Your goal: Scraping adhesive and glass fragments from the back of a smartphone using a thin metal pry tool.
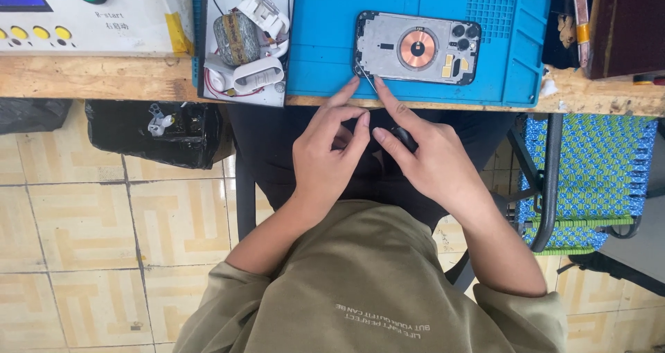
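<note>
A: What's on the blue mat (325,41)?
B: An opened phone back housing (418,47), copper coil at centre, camera holes at two o'clock.
A: Hands?
B: Left hand (325,155) loosely curled, index touching the housing's edge. Right hand (429,162) pinches thin tweezers (366,83); a dark object beneath is hidden.

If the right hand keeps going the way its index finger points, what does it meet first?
Probably the phone housing on the blue mat. The right hand points up-left along a thin tool whose tip looks already at the housing's lower left corner; depth is unclear.
</note>
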